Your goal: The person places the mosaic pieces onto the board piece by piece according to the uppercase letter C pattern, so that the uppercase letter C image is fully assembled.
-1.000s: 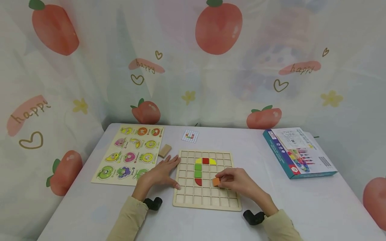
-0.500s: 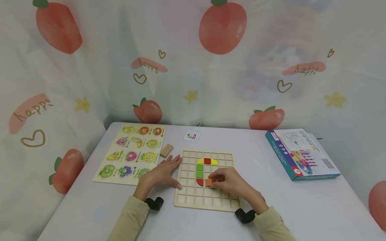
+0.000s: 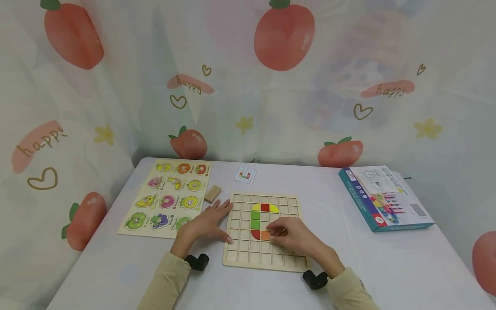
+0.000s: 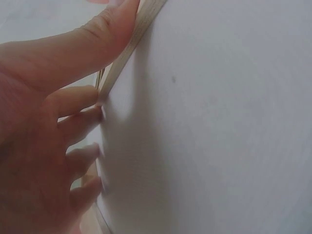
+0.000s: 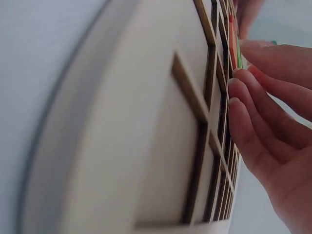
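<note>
A square-celled wooden grid board (image 3: pixel 240 257) lies on the table. My left hand (image 3: pixel 205 224) rests at its left edge with fingers spread, the thumb over the rim; the left wrist view shows the thumb (image 4: pixel 92 46) against the wooden edge. An orange square block (image 3: pixel 265 235) sits in a cell right beside a red quarter-round block (image 3: pixel 255 234). My right hand (image 3: pixel 292 234) pinches the orange block at its right side, thumb and index fingertips at its corners. Above run green blocks (image 3: pixel 255 220), then yellow quarter-rounds (image 3: pixel 274 208) around a red square block (image 3: pixel 265 207).
A fruit puzzle board (image 3: pixel 174 200) lies at the left, with a small plain wooden block (image 3: pixel 212 194) at its right edge. Behind the grid is a small pattern card (image 3: pixel 246 175). A teal-sided box (image 3: pixel 385 198) lies at the back right.
My right hand has moved left over the board, bringing the orange block down into the cell beside the red quarter-round. The left hand has stayed at the board's edge.
</note>
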